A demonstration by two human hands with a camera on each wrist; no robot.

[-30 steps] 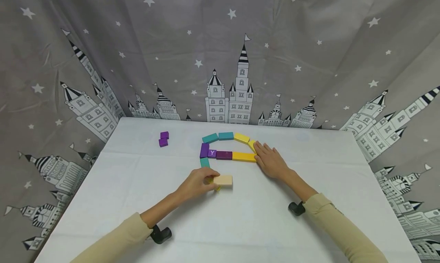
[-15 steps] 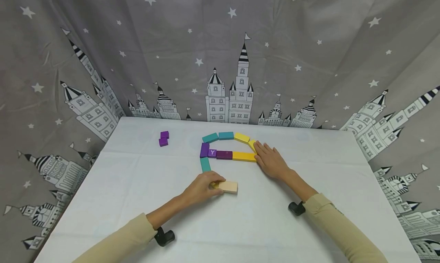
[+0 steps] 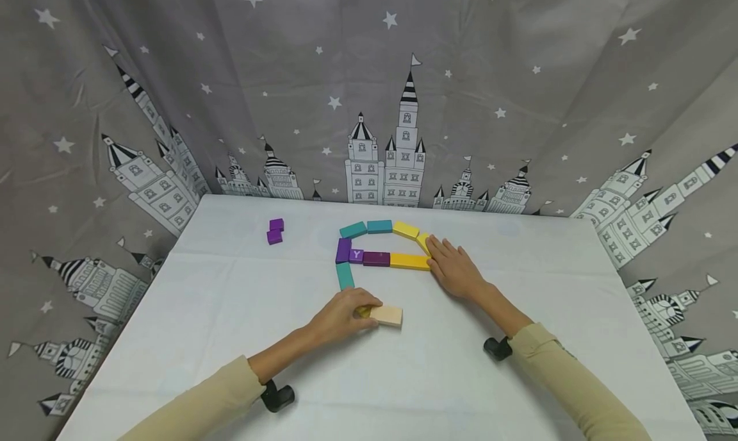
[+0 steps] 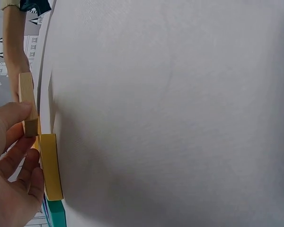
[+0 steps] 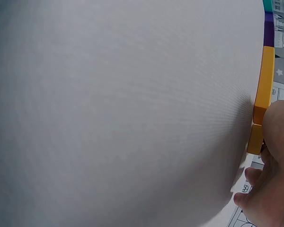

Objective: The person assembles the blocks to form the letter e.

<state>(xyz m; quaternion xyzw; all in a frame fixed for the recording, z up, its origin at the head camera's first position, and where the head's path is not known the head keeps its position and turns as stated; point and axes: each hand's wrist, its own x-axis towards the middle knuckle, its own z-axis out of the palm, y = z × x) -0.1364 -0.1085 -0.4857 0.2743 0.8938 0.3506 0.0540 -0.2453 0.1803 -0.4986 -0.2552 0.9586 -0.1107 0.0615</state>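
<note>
My left hand (image 3: 344, 316) pinches a plain wooden block (image 3: 387, 315) between thumb and fingers. In the left wrist view this block (image 4: 27, 97) is tilted beside the end of a yellow block (image 4: 50, 168) on the table. A teal block (image 3: 344, 276) lies just beyond that yellow one. My right hand (image 3: 455, 271) rests at the right end of the arrangement, fingers extended over a slanted yellow block (image 3: 423, 243) and the end of a long yellow block (image 3: 410, 261). In the right wrist view a short orange-yellow block (image 5: 255, 139) sits beside the fingers.
Purple blocks (image 3: 343, 250), a maroon block (image 3: 377, 259) and teal blocks (image 3: 379, 227) continue the outline with another yellow block (image 3: 406, 229). Two small purple blocks (image 3: 275, 237) lie apart at the back left. A grey castle-print curtain (image 3: 369, 88) hangs behind the white table (image 3: 432, 377).
My left hand has moved slightly right and toward me with the wooden block, lowering it beside the yellow block. More of the teal block shows. My right hand has stayed in place.
</note>
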